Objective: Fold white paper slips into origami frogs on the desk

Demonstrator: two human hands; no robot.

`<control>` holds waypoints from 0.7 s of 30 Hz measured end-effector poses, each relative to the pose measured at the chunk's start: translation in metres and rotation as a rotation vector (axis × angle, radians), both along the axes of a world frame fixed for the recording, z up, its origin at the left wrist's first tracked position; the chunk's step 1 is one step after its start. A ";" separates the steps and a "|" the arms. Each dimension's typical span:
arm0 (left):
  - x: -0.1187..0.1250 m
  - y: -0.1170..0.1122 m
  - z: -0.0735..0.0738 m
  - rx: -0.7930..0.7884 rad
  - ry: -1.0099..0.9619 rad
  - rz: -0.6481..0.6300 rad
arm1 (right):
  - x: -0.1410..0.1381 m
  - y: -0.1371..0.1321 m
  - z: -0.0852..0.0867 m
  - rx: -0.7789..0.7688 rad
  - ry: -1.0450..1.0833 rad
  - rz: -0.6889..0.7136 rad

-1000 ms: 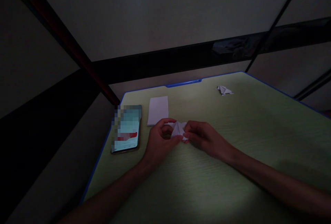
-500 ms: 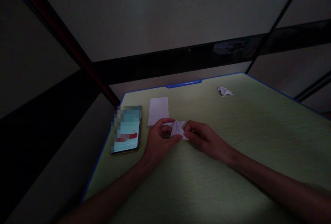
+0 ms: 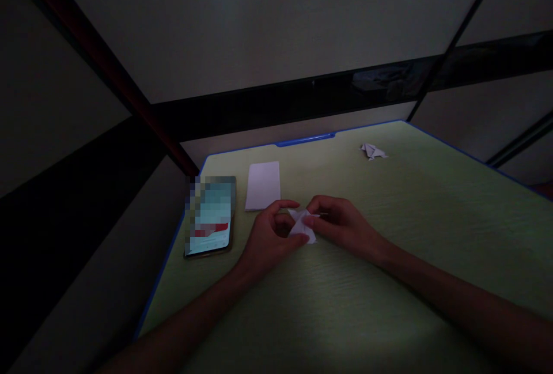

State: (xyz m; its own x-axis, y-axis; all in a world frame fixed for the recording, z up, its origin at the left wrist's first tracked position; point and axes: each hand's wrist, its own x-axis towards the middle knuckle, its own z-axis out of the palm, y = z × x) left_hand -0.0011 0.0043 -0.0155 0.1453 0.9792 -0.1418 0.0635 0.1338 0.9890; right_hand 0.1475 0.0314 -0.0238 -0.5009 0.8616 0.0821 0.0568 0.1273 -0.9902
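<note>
A small folded white paper [image 3: 299, 225], with pointed flaps at its top and a wider lower edge, is held between both hands above the middle of the table. My left hand [image 3: 270, 235] grips its lower left part, the thumb lying across the front near the bottom edge and the index finger arched behind. My right hand [image 3: 339, 221] pinches the upper right part, with its thumb pressed on the front. The fingers behind the paper are partly hidden.
A phone [image 3: 211, 218] with a lit, partly pixelated screen lies at the left edge of the pale table [image 3: 432, 235]. Beside it is a stack of white paper [image 3: 263, 184]. A folded paper figure [image 3: 372, 151] sits at the far right. Cabinet panels [image 3: 276, 28] rise behind the table.
My right thumb has moved from the paper's lower right corner up to its upper right part. The paper has turned slightly and shifted a little towards me; the left hand still holds it.
</note>
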 end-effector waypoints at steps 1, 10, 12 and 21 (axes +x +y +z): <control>0.000 0.000 -0.001 0.004 0.005 -0.020 | 0.000 -0.001 0.000 0.004 -0.014 0.009; -0.001 -0.001 -0.001 -0.015 0.032 -0.128 | 0.001 -0.002 0.000 0.087 -0.125 0.105; 0.000 -0.001 -0.002 -0.018 0.018 -0.121 | 0.001 -0.003 0.000 0.090 -0.119 0.108; 0.002 -0.002 -0.003 -0.016 -0.054 -0.093 | 0.001 -0.006 0.001 0.057 -0.078 0.083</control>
